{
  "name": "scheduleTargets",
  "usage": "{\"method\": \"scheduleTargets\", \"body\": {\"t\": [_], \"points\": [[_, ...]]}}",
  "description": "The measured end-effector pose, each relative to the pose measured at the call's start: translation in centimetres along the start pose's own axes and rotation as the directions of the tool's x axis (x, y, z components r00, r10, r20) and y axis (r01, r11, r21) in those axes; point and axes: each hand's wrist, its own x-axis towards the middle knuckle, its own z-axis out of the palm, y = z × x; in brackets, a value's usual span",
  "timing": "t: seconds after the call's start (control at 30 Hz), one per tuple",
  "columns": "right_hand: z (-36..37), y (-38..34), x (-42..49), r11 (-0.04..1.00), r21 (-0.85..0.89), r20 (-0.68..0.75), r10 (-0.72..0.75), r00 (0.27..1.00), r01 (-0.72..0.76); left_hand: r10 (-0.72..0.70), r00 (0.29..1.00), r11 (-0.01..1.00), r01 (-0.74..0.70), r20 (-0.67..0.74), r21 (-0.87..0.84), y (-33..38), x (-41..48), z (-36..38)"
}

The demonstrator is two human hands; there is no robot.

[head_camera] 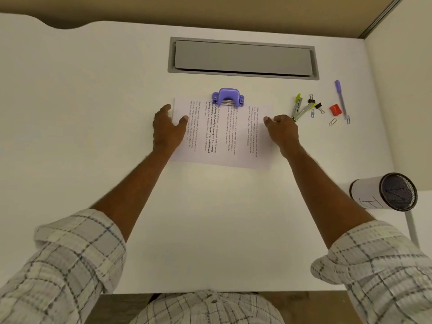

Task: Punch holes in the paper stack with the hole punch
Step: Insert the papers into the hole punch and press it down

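A stack of printed paper point(222, 136) lies flat on the white desk point(93, 113), its far edge slid into the mouth of a purple hole punch point(228, 97). My left hand point(167, 129) grips the stack's left edge, thumb on top of the sheet. My right hand point(281, 129) holds the right edge the same way, thumb on the paper. Neither hand touches the punch, which sits between them at the far side.
To the right lie a stapler with yellow-green trim point(300, 108), binder clips point(319, 106), paper clips point(333, 122), a red sharpener point(336, 109) and a purple pen point(340, 97). A mesh pen cup point(385, 191) lies on its side at the right edge. A grey cable hatch point(243, 57) sits behind the punch.
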Motion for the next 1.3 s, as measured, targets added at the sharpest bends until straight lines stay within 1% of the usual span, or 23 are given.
{"method": "scheduleTargets", "body": {"t": [0.07,0.13,0.2,0.27,0.33,0.43,0.5,0.57,0.7,0.83,1.13,1.3], "points": [[-0.1,-0.1,0.3,0.999,0.043,0.02,0.014,1.0,-0.015,-0.004,1.0,1.0,0.004,0.007,0.001,0.2,0.0,0.0],[-0.6,-0.2,0.5,0.992,0.116,0.04,0.036,0.999,-0.041,-0.024,1.0,0.999,0.024,-0.004,-0.04,0.3,0.1,-0.2],[-1.0,-0.3,0.7,0.984,0.159,0.096,0.064,0.993,-0.079,-0.055,0.998,0.994,0.053,-0.021,-0.092,0.3,0.2,-0.5],[-1.4,-0.5,0.9,0.969,0.208,0.168,0.102,0.98,-0.136,-0.09,0.996,0.981,0.087,-0.014,-0.171,0.2,0.5,-0.9],[-1.4,-0.8,1.1,0.942,0.277,0.221,0.128,0.967,-0.188,-0.129,0.991,0.954,0.13,0.022,-0.272,0.1,0.9,-1.4],[-1.1,-1.1,1.1,0.904,0.358,0.214,0.163,0.963,-0.233,-0.161,0.984,0.926,0.175,0.069,-0.334,0.0,1.4,-2.0],[-1.0,-1.3,0.9,0.898,0.368,0.194,0.182,0.964,-0.243,-0.176,0.982,0.91,0.191,0.073,-0.368,-0.1,1.5,-2.0],[-0.8,-1.6,0.8,0.913,0.338,0.181,0.177,0.967,-0.231,-0.171,0.983,0.913,0.182,0.062,-0.365,-0.1,1.5,-2.0],[-0.5,-1.9,0.9,0.919,0.322,0.165,0.182,0.969,-0.228,-0.102,0.994,0.958,0.107,0.033,-0.267,0.3,1.1,-1.6],[-0.3,-2.0,0.8,0.92,0.32,0.144,0.188,0.972,-0.225,-0.102,0.995,0.968,0.103,0.017,-0.229,0.8,1.1,-1.5],[0.0,-1.3,-0.1,0.917,0.333,0.116,0.193,0.974,-0.222,-0.143,0.986,0.943,0.162,0.086,-0.289,-0.1,1.6,-2.1],[0.1,-1.1,-0.5,0.906,0.348,0.119,0.211,0.97,-0.24,-0.143,0.986,0.942,0.162,0.085,-0.293,-0.5,1.0,-2.1]]}}
